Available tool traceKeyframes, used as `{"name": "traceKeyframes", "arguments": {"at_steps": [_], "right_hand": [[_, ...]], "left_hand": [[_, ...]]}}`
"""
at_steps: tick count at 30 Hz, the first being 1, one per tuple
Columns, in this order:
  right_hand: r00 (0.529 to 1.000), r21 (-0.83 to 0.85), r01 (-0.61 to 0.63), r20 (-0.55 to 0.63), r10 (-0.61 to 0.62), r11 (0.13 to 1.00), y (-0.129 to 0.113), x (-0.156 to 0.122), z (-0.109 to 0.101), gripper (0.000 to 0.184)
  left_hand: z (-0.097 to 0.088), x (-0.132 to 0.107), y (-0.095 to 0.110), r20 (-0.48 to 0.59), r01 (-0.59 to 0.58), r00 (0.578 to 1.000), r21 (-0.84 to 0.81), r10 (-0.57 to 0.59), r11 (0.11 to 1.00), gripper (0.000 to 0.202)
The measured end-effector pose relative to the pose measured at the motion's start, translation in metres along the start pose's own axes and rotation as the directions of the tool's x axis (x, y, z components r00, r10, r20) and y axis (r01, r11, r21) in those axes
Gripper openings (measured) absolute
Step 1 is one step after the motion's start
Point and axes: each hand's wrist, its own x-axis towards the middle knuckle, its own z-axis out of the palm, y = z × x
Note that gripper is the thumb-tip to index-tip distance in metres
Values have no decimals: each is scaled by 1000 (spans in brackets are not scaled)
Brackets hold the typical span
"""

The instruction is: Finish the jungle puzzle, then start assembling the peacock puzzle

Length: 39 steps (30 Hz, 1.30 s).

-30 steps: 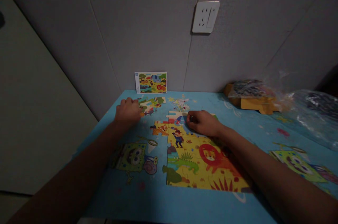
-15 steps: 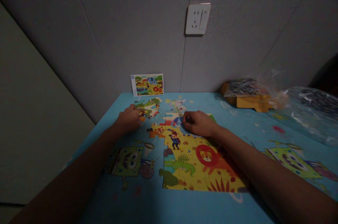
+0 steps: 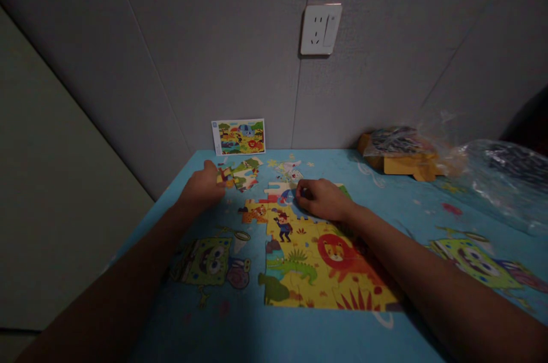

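Note:
A partly joined animal jigsaw lies on the blue cartoon-printed table. My left hand pinches the left edge of a small cluster of joined pieces near the table's back. My right hand rests curled on the top edge of the jigsaw, fingers pressed down beside a blue piece. Whether it holds a piece is hidden. A small reference picture card leans against the wall behind the cluster.
A yellow box with a plastic bag stands at the back right, and a crumpled clear bag lies at the far right. A wall socket sits above the table. The table's left edge drops off near my left forearm.
My left hand has shifted slightly back and left with the piece cluster. My right hand has stayed on the jigsaw's top edge. The camera view has panned a little.

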Motion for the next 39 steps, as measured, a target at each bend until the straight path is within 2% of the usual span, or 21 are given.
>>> {"name": "traceKeyframes", "arguments": {"at_steps": [2,4,5,7,8,10,12,14,16,19,20,22,24,26,28,31,34,37,39], "right_hand": [[1000,2,-7,0,7,1000,0,0,0,11],[1000,4,-12,-2,12,1000,1,1,1,11],[1000,4,-12,-2,12,1000,2,2,0,11],[1000,8,-12,-3,12,1000,2,2,0,10],[1000,18,-11,-5,11,1000,1,2,-1,10],[1000,98,11,10,-12,995,-5,-1,-1,12],[996,271,58,45,-73,961,-15,-5,1,19],[984,440,114,74,-162,891,-27,-10,5,24],[969,449,176,78,-235,876,-38,-13,9,23],[961,406,213,79,-266,889,-43,-14,14,29],[961,414,206,85,-263,887,-42,-14,15,32],[964,431,185,97,-249,883,-40,-13,15,39],[967,423,172,98,-233,890,-37,-13,15,41],[971,412,159,102,-218,897,-37,-13,15,39],[973,404,146,104,-204,903,-37,-13,15,37],[976,392,141,97,-193,909,-37,-12,16,37],[975,391,148,94,-199,908,-36,-11,17,37],[976,398,149,89,-200,905,-36,-11,17,36],[976,403,148,86,-199,903,-35,-11,18,36]], "left_hand": [[-2,-2,1,-121,-23,993,-110,10,994,32],[-1,-5,3,-186,-162,977,-318,106,934,23],[0,-6,5,-197,-256,963,-439,185,862,21],[4,-11,9,-214,-415,907,-600,363,683,21],[7,-14,12,-222,-469,873,-624,434,625,21],[13,-20,18,-224,-540,819,-610,528,579,24],[19,-26,25,-198,-579,777,-595,597,557,25],[23,-32,32,-172,-590,749,-612,640,526,27],[24,-37,37,-158,-616,707,-618,690,489,31],[23,-38,38,-157,-625,646,-670,747,400,28],[22,-36,37,-174,-613,651,-695,739,376,28],[20,-27,30,-210,-580,707,-718,676,384,29],[18,-17,22,-234,-565,782,-658,578,498,28],[18,-7,14,-210,-560,819,-495,534,664,27],[20,0,8,-113,-563,822,-308,558,767,25],[24,3,6,4,-586,803,-180,597,790,23],[24,1,5,-45,-632,771,-169,635,756,14],[19,-1,4,-155,-646,763,-174,628,743,34],[16,-2,3,-154,-659,752,-181,641,730,33]]}}
